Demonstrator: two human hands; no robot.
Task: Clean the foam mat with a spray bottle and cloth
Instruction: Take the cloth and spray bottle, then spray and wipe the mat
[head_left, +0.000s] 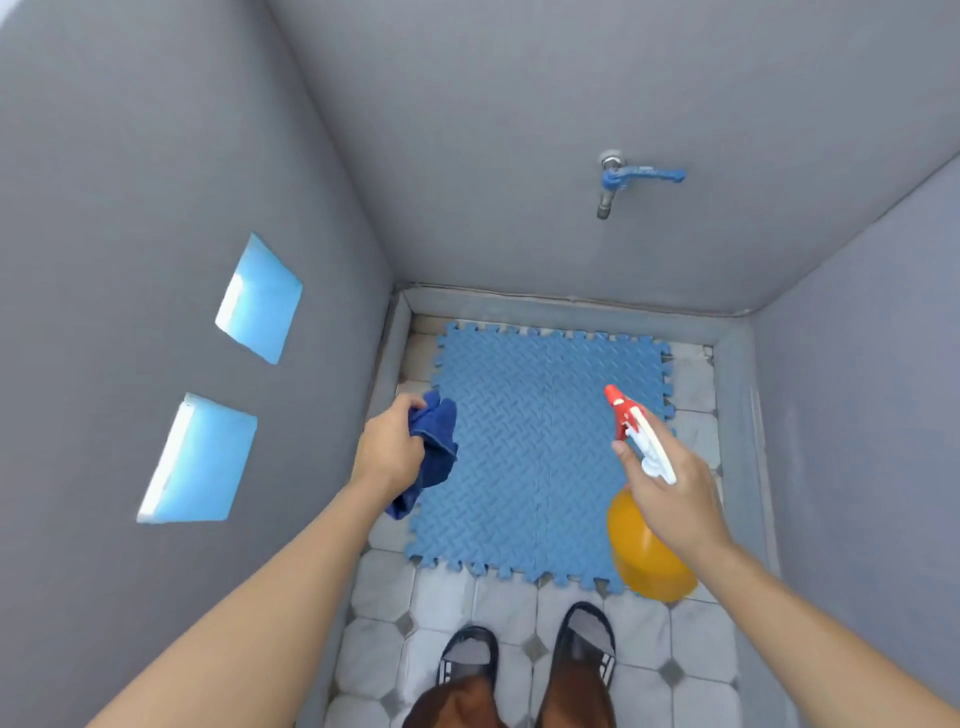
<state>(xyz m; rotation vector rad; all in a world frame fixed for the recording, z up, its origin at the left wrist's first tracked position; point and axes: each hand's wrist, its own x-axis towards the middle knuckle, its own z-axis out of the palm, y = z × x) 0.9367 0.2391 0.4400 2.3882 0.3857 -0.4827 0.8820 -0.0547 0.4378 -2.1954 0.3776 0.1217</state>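
A blue foam mat (535, 457) of interlocking pieces lies flat on the tiled floor below me. My left hand (389, 449) is shut on a dark blue cloth (434, 447), which hangs bunched over the mat's left edge. My right hand (670, 488) grips the neck of a spray bottle (647, 551) with an orange body and a red and white head. One finger rests by the trigger, and the nozzle points toward the far side of the mat. The bottle is held above the mat's near right corner.
Grey walls close in on three sides. A blue-handled tap (623, 179) sticks out of the far wall. Two square openings (260, 299) pierce the left wall. A low grey kerb (561, 304) borders the white tiled floor (452, 613). My sandalled feet (530, 654) stand just before the mat.
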